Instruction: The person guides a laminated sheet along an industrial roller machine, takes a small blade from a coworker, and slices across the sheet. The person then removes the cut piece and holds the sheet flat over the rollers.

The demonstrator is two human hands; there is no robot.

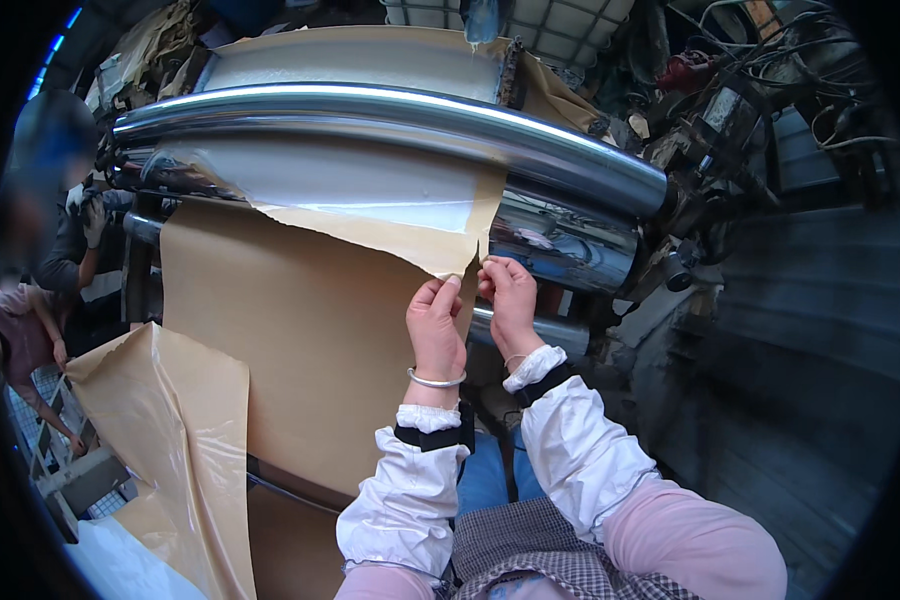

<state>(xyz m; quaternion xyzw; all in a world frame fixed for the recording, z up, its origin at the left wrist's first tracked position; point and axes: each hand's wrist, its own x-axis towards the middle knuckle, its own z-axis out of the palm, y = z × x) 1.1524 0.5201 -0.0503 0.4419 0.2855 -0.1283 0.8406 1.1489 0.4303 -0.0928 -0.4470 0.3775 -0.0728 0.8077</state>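
Note:
A sheet of brown paper with a glossy whitish coating (370, 212) hangs over the rollers, its lower edge torn and slanting. My left hand (436, 320) pinches that edge near its right corner. Close beside it, my right hand (508, 300) pinches the narrow strip at the sheet's right side, and a short split shows between the two hands. Behind and below, a wide web of plain brown paper (300, 320) runs down from the rollers. A silver bangle (436, 378) circles my left wrist.
A polished metal roller (400, 112) spans the machine above my hands; another shiny roller (570, 245) lies lower right. Glossy brown paper (175, 440) drapes at the lower left. Two people stand at the left, one with a gloved hand (94, 222). Tangled cables (770, 60) hang upper right.

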